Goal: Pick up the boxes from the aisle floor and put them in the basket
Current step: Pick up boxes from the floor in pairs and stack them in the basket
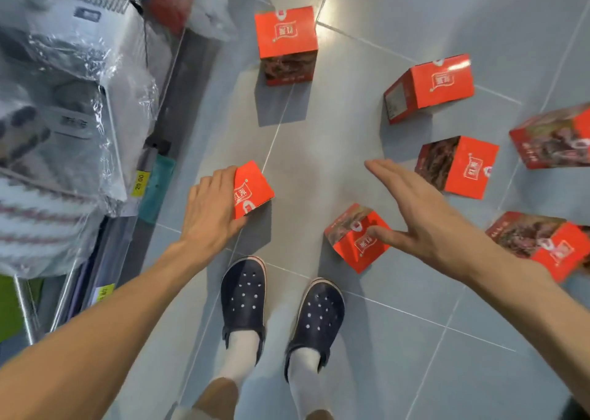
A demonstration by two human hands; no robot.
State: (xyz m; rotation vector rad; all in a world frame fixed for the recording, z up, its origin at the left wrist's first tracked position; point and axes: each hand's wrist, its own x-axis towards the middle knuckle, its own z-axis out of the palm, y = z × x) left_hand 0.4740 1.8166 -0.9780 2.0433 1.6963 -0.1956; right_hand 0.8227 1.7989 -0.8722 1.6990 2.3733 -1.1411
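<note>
Seven red boxes are seen on the grey floor (415, 340). One box (253, 189) is gripped by the left hand (210, 209), apparently lifted. The right hand (415, 209) is spread wide, holding nothing, just above a second box (357, 241); the others are scattered beyond it.
</note>
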